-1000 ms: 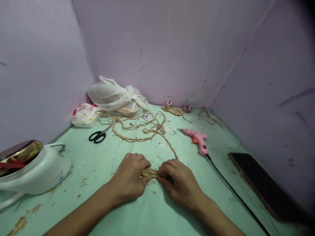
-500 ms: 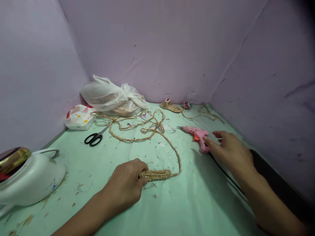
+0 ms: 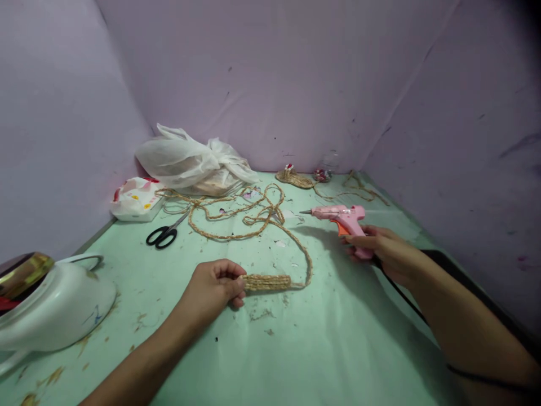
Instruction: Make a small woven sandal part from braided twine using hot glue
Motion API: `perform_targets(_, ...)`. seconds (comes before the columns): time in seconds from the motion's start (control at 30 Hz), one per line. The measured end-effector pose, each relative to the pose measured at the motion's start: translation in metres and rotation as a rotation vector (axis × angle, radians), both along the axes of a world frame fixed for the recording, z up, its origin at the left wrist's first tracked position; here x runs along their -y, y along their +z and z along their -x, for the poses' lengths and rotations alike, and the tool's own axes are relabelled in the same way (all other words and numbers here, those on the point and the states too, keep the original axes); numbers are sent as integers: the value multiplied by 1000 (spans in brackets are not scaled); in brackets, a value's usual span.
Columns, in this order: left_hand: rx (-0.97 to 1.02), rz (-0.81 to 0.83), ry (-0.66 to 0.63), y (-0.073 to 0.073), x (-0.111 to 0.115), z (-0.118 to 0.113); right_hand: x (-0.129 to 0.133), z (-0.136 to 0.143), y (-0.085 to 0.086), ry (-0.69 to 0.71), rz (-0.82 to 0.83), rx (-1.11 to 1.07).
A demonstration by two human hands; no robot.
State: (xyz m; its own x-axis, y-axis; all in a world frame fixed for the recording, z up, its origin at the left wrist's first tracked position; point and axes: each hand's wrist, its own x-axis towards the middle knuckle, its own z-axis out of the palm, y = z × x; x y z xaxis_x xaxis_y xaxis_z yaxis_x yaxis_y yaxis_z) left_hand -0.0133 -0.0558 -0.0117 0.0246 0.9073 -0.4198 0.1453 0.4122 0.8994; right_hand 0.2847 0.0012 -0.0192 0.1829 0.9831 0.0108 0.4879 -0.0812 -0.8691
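Pinched between the thumb and fingers of my left hand (image 3: 220,285) is the left end of a flat coiled strip of braided straw cord (image 3: 268,282). From the strip's right end the loose cord (image 3: 307,259) curves away and runs in loops across the table. My right hand (image 3: 386,251) grips the handle of a pink glue gun (image 3: 338,213) with an orange trigger; it is lifted off the table, its metal nozzle pointing left. A black cable trails from the handle beneath my right forearm.
Black-handled scissors (image 3: 163,235) lie left of the cord loops. Behind them are a tissue pack (image 3: 137,200) and a knotted white plastic bag (image 3: 190,160). A small woven straw sole (image 3: 295,179) rests by the back wall. At the left stands a white pot-like container (image 3: 63,310).
My right hand has closed round the glue gun's handle and raised it from the table. My left hand has lifted the strip slightly.
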Motion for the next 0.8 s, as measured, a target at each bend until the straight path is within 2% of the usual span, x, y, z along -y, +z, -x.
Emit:
perform_targets(0.03,9,-7,23,-1,0,0,12,4,3,48,66,-126)
perform_targets(0.1,10,-15,44,-3,0,0,40,15,7,80,78,-253)
perform_targets(0.23,-13,9,9,-7,-1,-1,90,38,4,243,137,-302)
perform_targets(0.3,-21,26,-9,-8,-1,-1,104,46,-1,253,156,-330)
perform_targets(0.5,-7,50,-36,-6,-2,0,119,52,-16,246,133,-189)
perform_targets(0.8,-20,50,-79,-8,-2,1,125,64,-27,328,-63,-26)
